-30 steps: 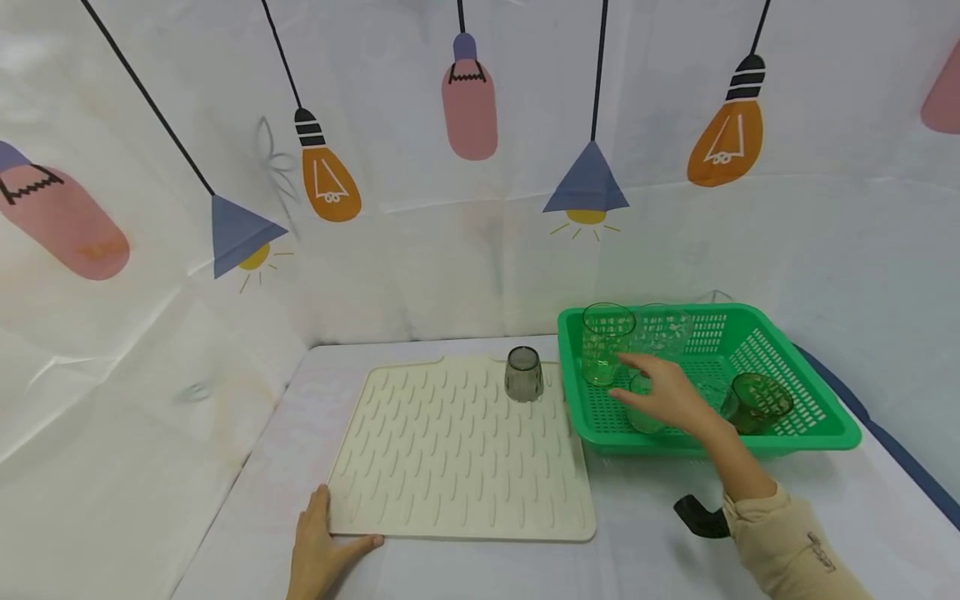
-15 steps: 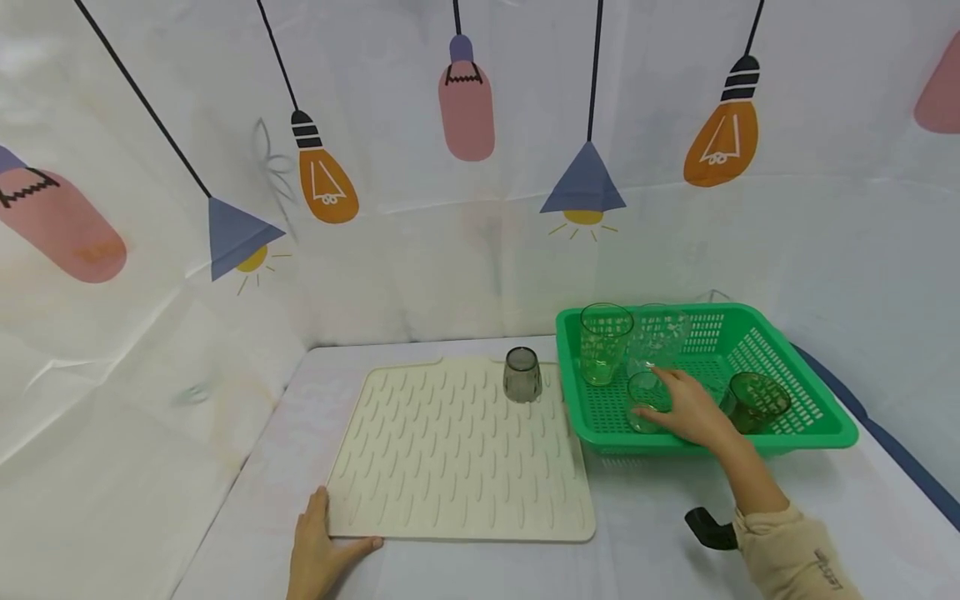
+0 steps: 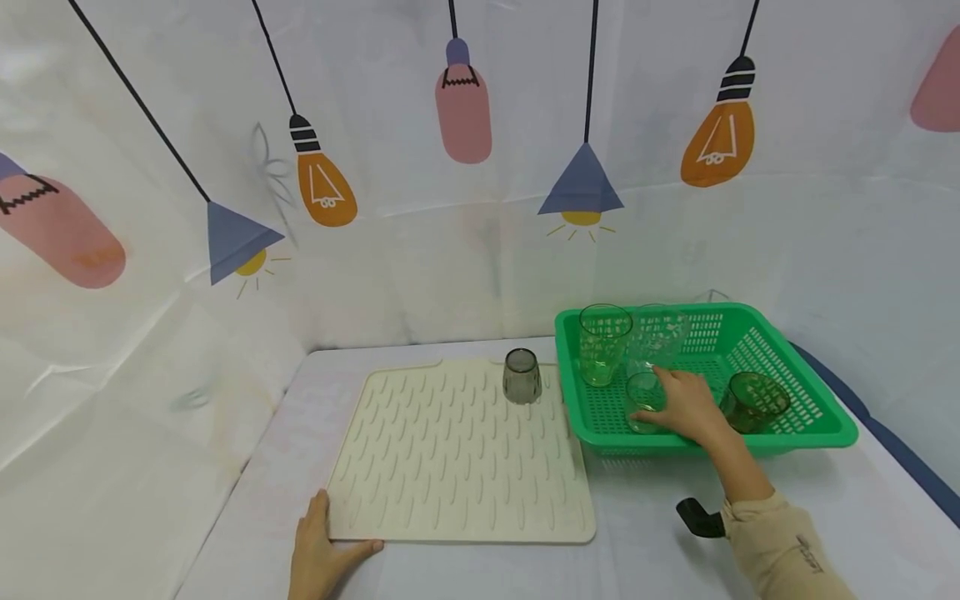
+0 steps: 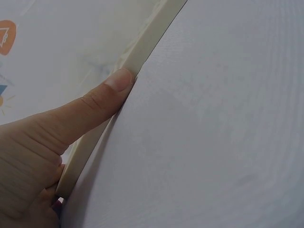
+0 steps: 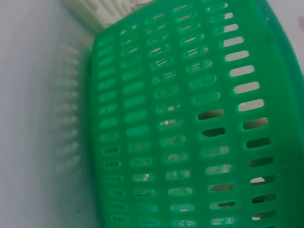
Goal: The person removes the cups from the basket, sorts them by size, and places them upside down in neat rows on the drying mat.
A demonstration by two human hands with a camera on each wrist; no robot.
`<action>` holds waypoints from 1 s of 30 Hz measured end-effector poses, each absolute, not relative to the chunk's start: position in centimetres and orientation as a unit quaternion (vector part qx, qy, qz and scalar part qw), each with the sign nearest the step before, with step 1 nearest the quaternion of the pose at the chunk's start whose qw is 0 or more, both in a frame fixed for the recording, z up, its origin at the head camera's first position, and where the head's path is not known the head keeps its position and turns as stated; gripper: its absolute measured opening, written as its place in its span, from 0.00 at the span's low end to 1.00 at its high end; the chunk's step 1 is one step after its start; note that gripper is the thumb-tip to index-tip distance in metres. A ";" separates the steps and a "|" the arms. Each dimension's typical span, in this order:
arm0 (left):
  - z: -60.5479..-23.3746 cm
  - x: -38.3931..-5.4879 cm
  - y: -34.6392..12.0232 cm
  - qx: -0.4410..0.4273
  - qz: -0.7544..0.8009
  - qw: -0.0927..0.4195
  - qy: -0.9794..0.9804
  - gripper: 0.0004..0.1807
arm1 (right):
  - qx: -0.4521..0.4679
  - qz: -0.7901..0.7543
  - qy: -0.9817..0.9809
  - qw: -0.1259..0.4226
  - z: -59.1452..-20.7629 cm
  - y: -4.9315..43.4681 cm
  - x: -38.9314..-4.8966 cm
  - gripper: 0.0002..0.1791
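1. A pale sheet (image 3: 442, 275) hangs behind everything, printed with lamps and bulbs.
2. The desk (image 3: 637, 533) in front of it wears a white cover.
3. On its right side stands a green basket (image 3: 832, 437), slotted all round.
4. A cream, ridged mat (image 3: 457, 467) lies just left of the basket.
5. The right hand (image 3: 690, 406), in a beige sleeve (image 3: 783, 546), reaches over the basket's near rim; its grip is partly closed, thumb and fingers holding a small clear glass (image 3: 642, 390).
6. The left hand (image 3: 320, 547) is at the mat's near left corner, its grip spread wide, thumb against the near edge.
7. A tall glass (image 3: 602, 343) stands toward the basket's back left, a wide clear glass (image 3: 665, 332) just beside it.
8. A dark green glass (image 3: 753, 404) sits near the basket's front, right of the hand.
9. The small clear glass is inside the basket, near its front left.
10. A grey glass (image 3: 521, 377) stands at the mat's far right corner.
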State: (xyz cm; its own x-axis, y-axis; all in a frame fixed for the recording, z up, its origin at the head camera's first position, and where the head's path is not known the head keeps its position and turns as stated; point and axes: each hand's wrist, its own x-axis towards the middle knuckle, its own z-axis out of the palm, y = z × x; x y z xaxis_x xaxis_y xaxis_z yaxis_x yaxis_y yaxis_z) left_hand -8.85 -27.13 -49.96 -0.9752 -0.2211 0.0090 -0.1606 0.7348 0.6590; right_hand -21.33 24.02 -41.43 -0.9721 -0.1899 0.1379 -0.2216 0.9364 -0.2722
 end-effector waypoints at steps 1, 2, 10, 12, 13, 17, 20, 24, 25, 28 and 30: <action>-50.0 -8.9 -27.1 0.101 -0.348 0.048 -0.931 0.68 | 0.104 0.137 -0.984 0.051 -41.4 24.0 -21.4 0.51; -50.0 -8.9 -27.1 0.099 -0.347 0.050 -0.931 0.68 | 0.103 0.133 -0.985 0.047 -41.5 23.9 -21.4 0.52; -49.9 -8.9 -27.1 0.112 -0.350 0.031 -0.929 0.69 | 0.113 0.185 -0.976 0.034 -41.7 23.9 -21.6 0.51; -49.8 -8.9 -27.1 0.114 -0.347 0.027 -0.930 0.69 | 0.119 0.213 -0.968 0.050 -41.8 24.0 -21.6 0.50; -49.8 -8.9 -27.1 0.114 -0.346 0.027 -0.931 0.69 | 0.120 0.231 -0.964 0.059 -41.8 24.1 -21.6 0.50; -49.8 -9.0 -27.1 0.107 -0.345 0.034 -0.932 0.69 | 0.112 0.317 -0.938 0.087 -41.5 24.3 -21.2 0.49; -49.8 -9.0 -27.2 0.110 -0.348 0.032 -0.930 0.69 | 0.105 0.371 -0.917 0.105 -41.4 24.2 -20.8 0.49; -50.0 -9.1 -27.3 0.112 -0.351 0.029 -0.929 0.69 | 0.113 0.435 -0.884 0.125 -41.3 23.8 -20.2 0.48; -50.0 -9.1 -27.3 0.112 -0.351 0.030 -0.929 0.69 | 0.115 0.453 -0.875 0.127 -41.1 23.7 -20.0 0.47; -50.1 -9.2 -27.3 0.112 -0.356 0.028 -0.927 0.69 | 0.116 0.498 -0.850 0.130 -40.6 23.4 -19.5 0.45; -50.1 -9.2 -27.2 0.112 -0.360 0.027 -0.926 0.69 | 0.120 0.535 -0.825 0.136 -40.8 23.5 -19.5 0.43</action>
State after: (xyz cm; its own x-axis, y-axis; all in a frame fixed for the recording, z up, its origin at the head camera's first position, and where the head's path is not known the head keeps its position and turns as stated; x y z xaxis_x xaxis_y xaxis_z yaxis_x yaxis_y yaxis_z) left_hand -9.17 -27.24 -50.05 -0.9735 -0.2267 -0.0302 -0.1876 0.7162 0.6722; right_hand -19.50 23.49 -40.78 -0.9340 -0.0522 0.3535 -0.3439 0.3994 -0.8498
